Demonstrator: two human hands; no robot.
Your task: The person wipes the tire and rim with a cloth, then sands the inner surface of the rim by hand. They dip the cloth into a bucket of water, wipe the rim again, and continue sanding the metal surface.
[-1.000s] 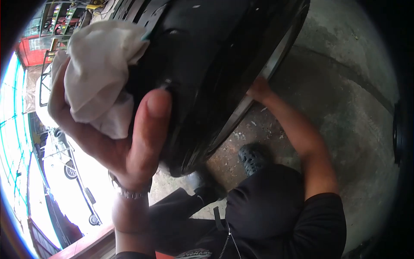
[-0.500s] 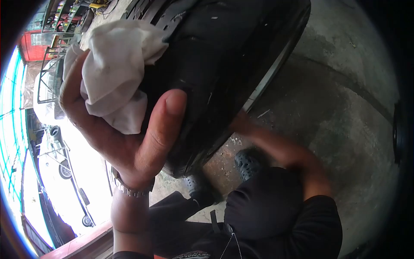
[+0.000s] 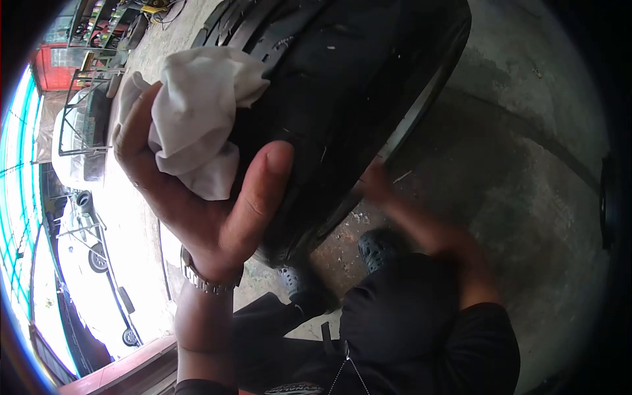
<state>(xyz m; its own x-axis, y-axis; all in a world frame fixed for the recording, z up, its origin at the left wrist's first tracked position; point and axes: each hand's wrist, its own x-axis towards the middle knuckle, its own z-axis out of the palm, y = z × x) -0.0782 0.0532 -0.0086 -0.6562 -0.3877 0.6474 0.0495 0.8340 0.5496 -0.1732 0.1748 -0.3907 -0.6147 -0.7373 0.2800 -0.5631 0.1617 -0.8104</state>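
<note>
A large, dark, curved panel point(image 3: 342, 85), glossy and bumper-like, fills the upper middle of the head view, with small pale specks and scratches on it. My left hand point(image 3: 204, 210) holds a crumpled white cloth point(image 3: 197, 112) between its palm and fingers, against the panel's left side. The thumb is spread away from the cloth and rests over the dark surface. At the panel's lower right edge is my right hand point(image 3: 374, 181), slightly blurred; its fingers are hidden by the edge, so its grip cannot be made out.
Below the panel lies a stained concrete floor point(image 3: 513, 178), where my feet in dark clogs point(image 3: 378, 250) stand. A light-coloured vehicle point(image 3: 76, 138) behind a metal frame and cluttered shelves point(image 3: 99, 26) are at the left. A reddish ledge point(image 3: 125, 365) runs along the bottom left.
My left hand and the white cloth have moved a little to the right along the panel. My right hand stays by the lower edge, and the panel has barely shifted in view.
</note>
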